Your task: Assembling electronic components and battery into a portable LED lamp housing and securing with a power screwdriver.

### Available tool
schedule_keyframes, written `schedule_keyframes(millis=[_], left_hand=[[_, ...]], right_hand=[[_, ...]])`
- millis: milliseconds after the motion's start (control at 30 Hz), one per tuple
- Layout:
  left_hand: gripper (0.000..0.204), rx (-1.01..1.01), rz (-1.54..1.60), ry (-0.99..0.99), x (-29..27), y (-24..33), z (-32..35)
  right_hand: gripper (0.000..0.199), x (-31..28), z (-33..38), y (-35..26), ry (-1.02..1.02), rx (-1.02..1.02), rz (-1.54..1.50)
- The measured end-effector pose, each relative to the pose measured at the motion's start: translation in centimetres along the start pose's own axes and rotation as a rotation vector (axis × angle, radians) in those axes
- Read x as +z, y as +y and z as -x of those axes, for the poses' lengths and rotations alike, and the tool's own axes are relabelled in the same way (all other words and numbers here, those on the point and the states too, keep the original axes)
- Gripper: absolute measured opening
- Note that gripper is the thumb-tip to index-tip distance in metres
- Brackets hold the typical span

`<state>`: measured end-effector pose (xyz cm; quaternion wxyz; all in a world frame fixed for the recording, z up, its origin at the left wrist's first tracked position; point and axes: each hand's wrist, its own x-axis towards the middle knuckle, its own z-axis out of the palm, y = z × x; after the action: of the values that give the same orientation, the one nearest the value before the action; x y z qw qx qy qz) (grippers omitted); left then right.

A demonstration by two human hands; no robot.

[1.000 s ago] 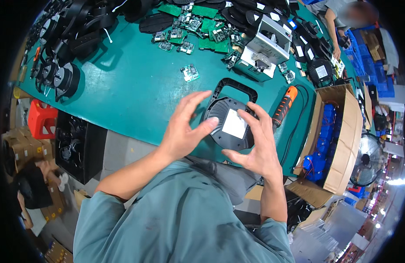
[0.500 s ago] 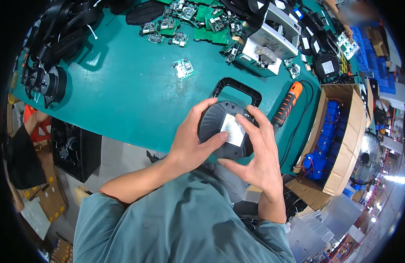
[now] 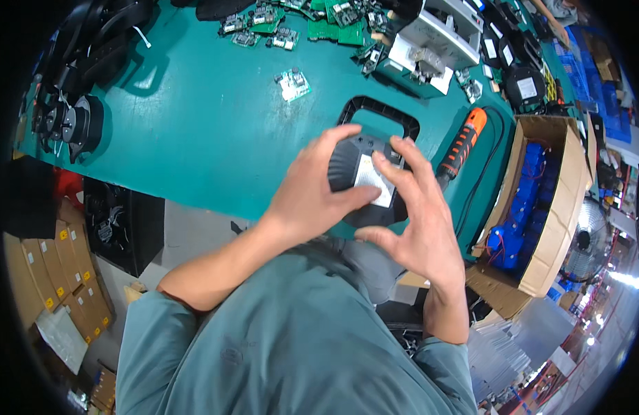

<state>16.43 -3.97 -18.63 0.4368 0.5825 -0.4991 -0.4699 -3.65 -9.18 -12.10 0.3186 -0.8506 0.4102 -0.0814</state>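
A black rounded plastic housing (image 3: 344, 166) with ribbed sides and a white label (image 3: 366, 176) is between my hands near the table's front edge. My left hand (image 3: 306, 190) wraps its left side, with the thumb lying on the label. My right hand (image 3: 430, 225) is closed about its right side, fingertips on the upper face and thumb near the lower edge. Just beyond it a black loop-shaped handle (image 3: 380, 105) sticks out; whether it is joined to the housing is hidden. An orange and black corded hand tool (image 3: 463, 144) lies right of the handle.
On the green table (image 3: 202, 131) lie a single circuit board (image 3: 292, 84) and a heap of boards (image 3: 285, 19). A white metal fixture (image 3: 430, 52) stands behind. At right is a cardboard box (image 3: 556, 207) of blue battery packs (image 3: 520, 214); black parts (image 3: 83, 124) crowd the left.
The whole scene has shifted upward in the picture. My hands stay on the housing with much the same grip. Another person's arm at the left edge has gone from view.
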Motion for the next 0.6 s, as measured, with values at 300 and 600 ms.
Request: schedule_keyframes(millis=[300,600], left_hand=[[0.071,-0.074,0.260,-0.003,0.8,-0.8,-0.7],[0.078,-0.110,0.226,-0.003,0.5,0.2,-0.9]], right_hand=[[0.082,3.1,-0.6,3.6,0.182,0.099,-0.595],[0.072,3.7,-0.2,3.8,0.207,0.132,-0.738]])
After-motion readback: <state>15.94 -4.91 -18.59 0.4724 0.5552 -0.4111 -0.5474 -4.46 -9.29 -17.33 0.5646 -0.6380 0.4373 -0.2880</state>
